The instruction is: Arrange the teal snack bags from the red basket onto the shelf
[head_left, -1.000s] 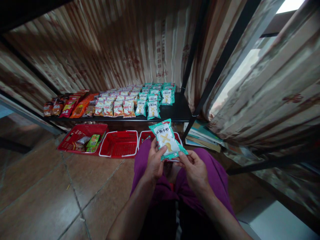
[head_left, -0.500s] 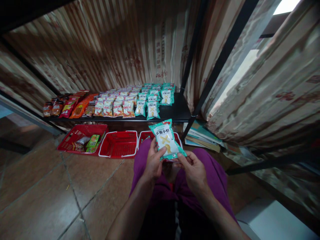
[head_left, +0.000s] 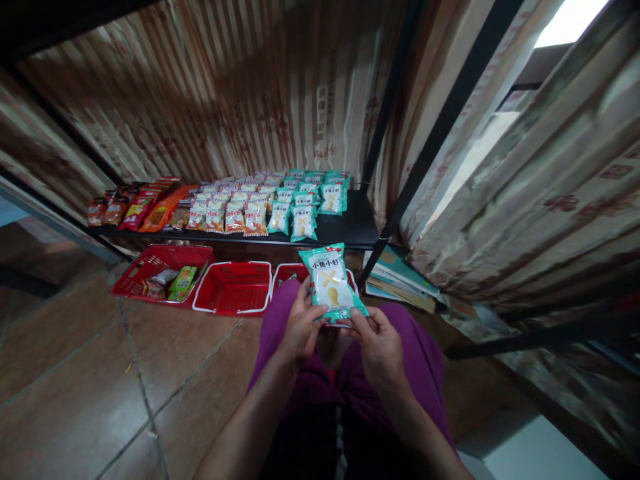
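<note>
A teal and white snack bag with dark lettering is held above my knees, its front tilted up toward me. My left hand grips its lower left edge, thumb on the front. At the lower right corner, my right hand pinches the seal between thumb and fingers. Matching teal snack bags stand in rows on the black shelf ahead. Beside them are several white and orange snack bags.
Below the shelf sit a red basket with packets, a red basket with white handles and a third, partly hidden red basket. Books lie right of the black post. A white box is at lower right.
My left thumb has slid down from the bag's front toward its lower edge. Both hands still hold the bag, and the view has shifted slightly.
</note>
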The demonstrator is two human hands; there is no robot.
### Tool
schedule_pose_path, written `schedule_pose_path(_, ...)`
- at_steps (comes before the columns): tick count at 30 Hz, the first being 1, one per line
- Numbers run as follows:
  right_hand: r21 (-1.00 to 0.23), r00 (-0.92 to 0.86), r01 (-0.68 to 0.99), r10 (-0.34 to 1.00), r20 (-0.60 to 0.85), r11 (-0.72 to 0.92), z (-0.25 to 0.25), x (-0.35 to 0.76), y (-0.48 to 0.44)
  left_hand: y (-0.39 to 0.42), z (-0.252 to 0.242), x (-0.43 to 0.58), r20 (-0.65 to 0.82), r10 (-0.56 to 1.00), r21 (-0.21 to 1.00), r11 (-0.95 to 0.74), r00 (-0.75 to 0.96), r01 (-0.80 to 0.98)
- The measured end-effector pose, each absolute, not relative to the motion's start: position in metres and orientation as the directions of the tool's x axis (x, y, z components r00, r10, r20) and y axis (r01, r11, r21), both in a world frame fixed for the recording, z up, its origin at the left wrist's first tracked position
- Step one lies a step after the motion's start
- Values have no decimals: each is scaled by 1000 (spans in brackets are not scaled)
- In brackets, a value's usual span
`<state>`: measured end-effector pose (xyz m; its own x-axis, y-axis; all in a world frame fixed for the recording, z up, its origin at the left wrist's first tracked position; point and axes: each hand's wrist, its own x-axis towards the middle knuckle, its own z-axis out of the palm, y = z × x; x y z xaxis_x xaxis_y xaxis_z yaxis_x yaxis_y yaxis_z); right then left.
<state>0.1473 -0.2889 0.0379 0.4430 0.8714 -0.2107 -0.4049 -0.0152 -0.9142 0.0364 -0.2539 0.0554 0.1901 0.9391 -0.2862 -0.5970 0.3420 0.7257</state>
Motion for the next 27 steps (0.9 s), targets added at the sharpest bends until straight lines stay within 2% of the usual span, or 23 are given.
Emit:
schedule_pose_path(8, -915, 435, -402, 872, -224, -34, 42, 166, -291, -252, 48, 58, -334, 929, 719, 361, 159, -594)
schedule_pose_path(18, -920, 372, -390, 909, -185, -28, 24, 181, -288, -247, 46, 69, -287, 945, 723, 321, 157, -612)
schedule_pose_path(27, -947, 386, -319, 907, -166, -38, 23, 191, -281, -235, 45, 81, -289, 945, 693, 316, 151, -648)
